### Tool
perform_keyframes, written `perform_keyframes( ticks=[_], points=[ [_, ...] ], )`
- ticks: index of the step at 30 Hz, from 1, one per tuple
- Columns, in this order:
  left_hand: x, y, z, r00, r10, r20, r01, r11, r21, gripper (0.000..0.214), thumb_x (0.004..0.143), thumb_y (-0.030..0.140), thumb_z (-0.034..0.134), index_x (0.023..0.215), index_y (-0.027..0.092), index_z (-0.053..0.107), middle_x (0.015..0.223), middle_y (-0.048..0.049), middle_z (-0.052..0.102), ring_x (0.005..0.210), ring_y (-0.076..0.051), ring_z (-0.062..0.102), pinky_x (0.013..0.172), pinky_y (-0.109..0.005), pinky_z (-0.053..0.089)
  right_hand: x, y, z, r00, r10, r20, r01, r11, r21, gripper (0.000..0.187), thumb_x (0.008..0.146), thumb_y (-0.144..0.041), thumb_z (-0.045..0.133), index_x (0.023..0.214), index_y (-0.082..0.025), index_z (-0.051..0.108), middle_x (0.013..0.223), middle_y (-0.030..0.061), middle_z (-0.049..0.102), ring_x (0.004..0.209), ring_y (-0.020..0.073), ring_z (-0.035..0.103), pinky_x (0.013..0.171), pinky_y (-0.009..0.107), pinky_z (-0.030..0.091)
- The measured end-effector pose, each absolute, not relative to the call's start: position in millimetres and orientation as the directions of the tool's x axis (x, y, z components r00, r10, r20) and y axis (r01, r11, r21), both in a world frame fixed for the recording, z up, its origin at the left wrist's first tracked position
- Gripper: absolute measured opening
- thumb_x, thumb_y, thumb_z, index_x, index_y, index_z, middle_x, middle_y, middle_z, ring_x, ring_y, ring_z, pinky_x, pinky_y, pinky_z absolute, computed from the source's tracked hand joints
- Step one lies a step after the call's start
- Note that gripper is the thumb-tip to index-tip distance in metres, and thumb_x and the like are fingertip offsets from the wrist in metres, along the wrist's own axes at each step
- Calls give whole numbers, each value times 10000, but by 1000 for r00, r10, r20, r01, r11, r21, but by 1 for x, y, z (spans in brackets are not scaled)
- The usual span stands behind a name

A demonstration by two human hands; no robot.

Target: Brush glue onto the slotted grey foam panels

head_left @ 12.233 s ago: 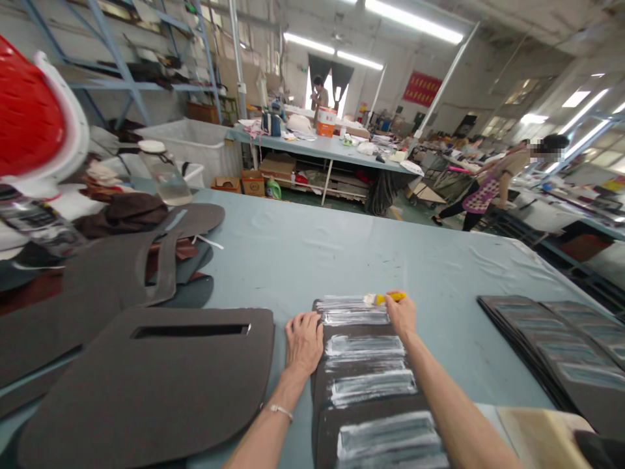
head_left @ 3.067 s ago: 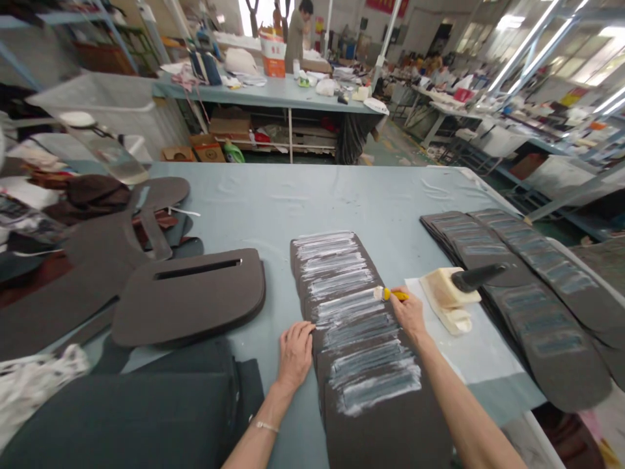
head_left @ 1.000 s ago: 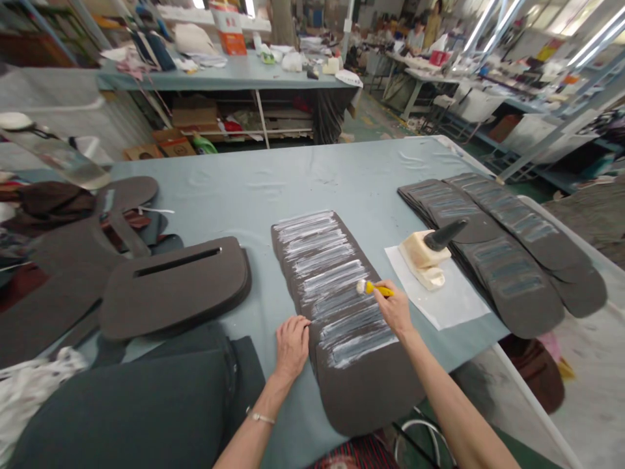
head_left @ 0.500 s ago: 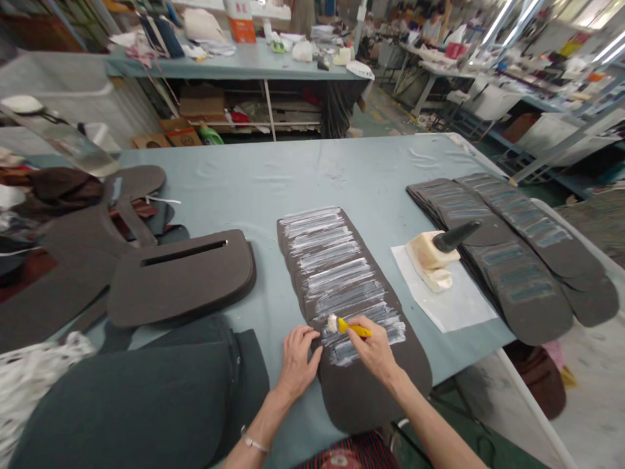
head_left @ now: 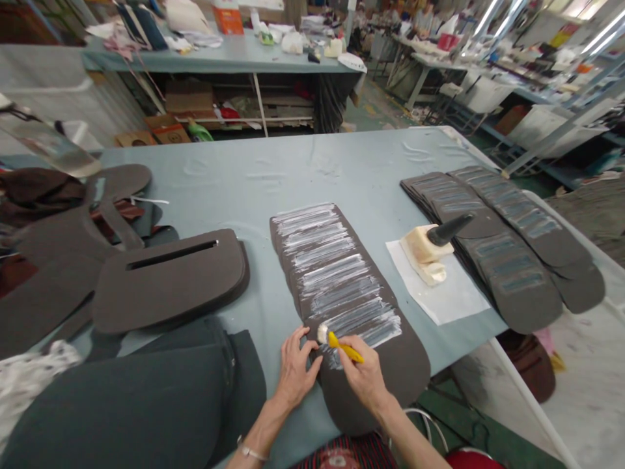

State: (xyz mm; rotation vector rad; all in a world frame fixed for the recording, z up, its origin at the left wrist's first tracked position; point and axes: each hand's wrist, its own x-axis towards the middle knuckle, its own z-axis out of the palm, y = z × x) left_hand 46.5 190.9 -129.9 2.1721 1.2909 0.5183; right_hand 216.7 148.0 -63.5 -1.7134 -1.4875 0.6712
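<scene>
A fanned stack of dark brown felt-like pieces (head_left: 342,286) lies on the grey-blue table (head_left: 293,176), each piece striped with white glue. My right hand (head_left: 364,374) is closed on a yellow-handled brush (head_left: 336,342) whose white tip touches the nearest piece at its left edge. My left hand (head_left: 295,365) presses flat, fingers spread, on the left edge of that same piece, right beside the brush tip.
A cream glue pot with a dark handle (head_left: 427,244) stands on white paper (head_left: 439,286) to the right. Beyond it lie two rows of glued brown pieces (head_left: 502,234). Slotted brown panels (head_left: 170,277) and dark fabric (head_left: 137,397) lie at left. Another worktable (head_left: 219,55) stands behind.
Over the last second my right hand has brought the brush down and left from the middle of the stack to the nearest piece's left edge. My left hand stays on that edge.
</scene>
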Motion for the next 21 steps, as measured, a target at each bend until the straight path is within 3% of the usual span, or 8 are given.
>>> perform_keyframes(
  ticks=[4, 9, 13, 17, 21],
  points=[
    [49, 188, -135, 436, 898, 68, 686, -380, 621, 133, 806, 216, 513, 919, 232, 582, 1297, -89, 471, 1284, -253, 369, 1021, -467, 339, 233, 143, -70, 101, 990, 96, 644, 8, -765, 160, 878, -217, 467, 962, -206, 603, 842, 41, 634, 790, 148, 595, 736, 259, 459],
    [52, 185, -137, 400, 913, 73, 692, -354, 629, 117, 798, 214, 516, 897, 232, 578, 1284, -92, 480, 1272, -263, 380, 1011, -476, 335, 332, 138, -80, 340, 930, 142, 712, -155, -685, 157, 864, -287, 500, 925, -195, 612, 866, 50, 651, 778, 160, 610, 733, 269, 465],
    [51, 187, -134, 389, 920, 45, 679, -319, 661, 111, 795, 230, 524, 899, 232, 561, 1273, -81, 487, 1260, -256, 391, 1003, -476, 338, 347, 144, -72, 397, 894, 208, 748, -184, -638, 146, 857, -278, 513, 907, -184, 613, 880, 59, 646, 812, 169, 604, 773, 284, 448],
    [49, 190, -133, 379, 924, 40, 643, -294, 707, 198, 819, 284, 501, 1005, 222, 528, 1221, -88, 524, 1203, -242, 450, 973, -466, 369, 270, 148, -61, 250, 958, 138, 670, -68, -739, 147, 866, -242, 491, 931, -192, 613, 852, 43, 638, 778, 142, 593, 739, 253, 449],
    [50, 191, -136, 429, 900, 83, 673, -379, 635, 225, 821, 246, 486, 1032, 226, 562, 1191, -88, 565, 1184, -242, 469, 989, -460, 351, 233, 153, -66, 106, 992, 70, 620, -11, -785, 161, 858, -236, 481, 920, -196, 624, 822, 27, 640, 744, 130, 586, 719, 242, 448]
  ],
)
